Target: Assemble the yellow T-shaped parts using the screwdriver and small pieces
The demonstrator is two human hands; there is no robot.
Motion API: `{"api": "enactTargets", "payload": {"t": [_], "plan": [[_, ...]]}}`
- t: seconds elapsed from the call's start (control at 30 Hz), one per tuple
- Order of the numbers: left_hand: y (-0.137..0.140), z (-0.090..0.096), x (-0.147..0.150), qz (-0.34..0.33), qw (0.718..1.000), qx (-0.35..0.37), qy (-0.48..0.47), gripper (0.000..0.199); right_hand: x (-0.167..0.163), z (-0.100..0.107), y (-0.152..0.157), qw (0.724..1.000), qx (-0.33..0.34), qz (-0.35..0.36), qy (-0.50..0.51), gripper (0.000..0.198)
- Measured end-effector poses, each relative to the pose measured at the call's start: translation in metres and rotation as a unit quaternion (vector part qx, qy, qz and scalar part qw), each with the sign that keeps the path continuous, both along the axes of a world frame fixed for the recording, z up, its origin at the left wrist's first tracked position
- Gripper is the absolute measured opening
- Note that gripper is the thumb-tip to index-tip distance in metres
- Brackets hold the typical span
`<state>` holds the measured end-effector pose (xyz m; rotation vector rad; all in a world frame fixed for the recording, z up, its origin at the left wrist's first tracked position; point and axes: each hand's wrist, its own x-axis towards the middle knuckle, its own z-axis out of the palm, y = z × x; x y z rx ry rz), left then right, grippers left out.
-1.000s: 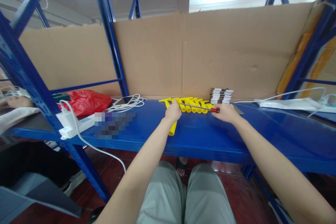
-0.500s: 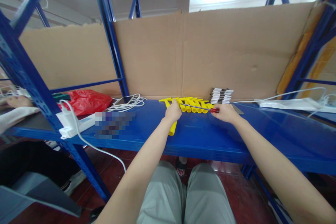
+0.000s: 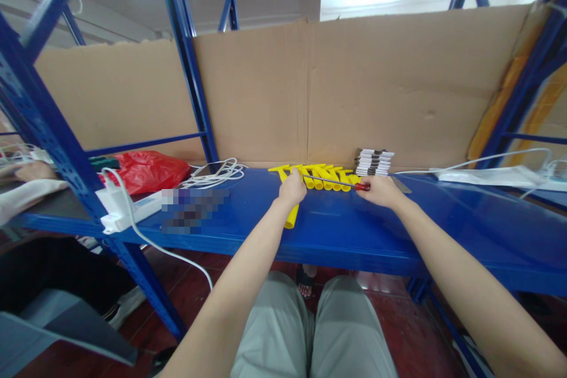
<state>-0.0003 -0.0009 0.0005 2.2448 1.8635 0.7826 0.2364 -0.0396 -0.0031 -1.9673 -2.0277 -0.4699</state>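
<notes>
My left hand (image 3: 293, 189) is closed round a yellow T-shaped handle (image 3: 290, 217), whose round end sticks out below the fist and whose crossbar shows above it. In my closed right hand (image 3: 380, 190) is a screwdriver (image 3: 363, 187) with a dark red grip. Its long metal shaft runs leftward to my left hand, where the tip is hidden at the fingers. Behind the shaft, several more yellow T-shaped handles (image 3: 328, 183) lie in a row. A stack of white and dark flat pieces (image 3: 374, 162) stands just beyond my right hand.
The blue shelf (image 3: 354, 227) is backed by cardboard (image 3: 376, 88). To the left are a white power strip (image 3: 148, 207), coiled white cable (image 3: 221, 172) and a red plastic bag (image 3: 150, 172). Another person's hand (image 3: 38, 171) shows at far left. A white packet (image 3: 487, 176) lies right.
</notes>
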Motion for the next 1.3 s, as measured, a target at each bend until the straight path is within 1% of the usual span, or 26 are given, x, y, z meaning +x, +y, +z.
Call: {"api": "enactTargets", "payload": {"t": [0.23, 0.57, 0.73, 1.03, 1.2, 1.3], "plan": [[0.0, 0.001, -0.001, -0.001, 1.0, -0.002, 0.007, 0.029, 0.0, 0.0, -0.001, 1.0, 0.0, 0.005, -0.009, 0.023], [-0.001, 0.001, 0.0, 0.0, 1.0, -0.002, 0.011, 0.028, -0.005, 0.008, -0.008, 0.998, 0.037, 0.028, -0.051, 0.023], [0.001, 0.001, 0.0, 0.0, 1.0, -0.006, 0.017, 0.029, -0.007, 0.012, -0.012, 0.996, 0.044, 0.02, -0.074, 0.024], [0.003, 0.0, -0.002, -0.003, 1.0, -0.006, 0.019, 0.03, -0.008, 0.01, -0.011, 0.997, 0.035, 0.018, -0.06, 0.023], [0.002, 0.0, -0.002, -0.004, 1.0, -0.005, 0.019, 0.03, -0.008, 0.01, -0.011, 0.997, 0.04, 0.021, -0.062, 0.022], [0.002, 0.0, -0.001, -0.003, 1.0, -0.003, 0.021, 0.03, -0.009, 0.011, -0.011, 0.997, 0.043, 0.01, -0.061, 0.022]]}}
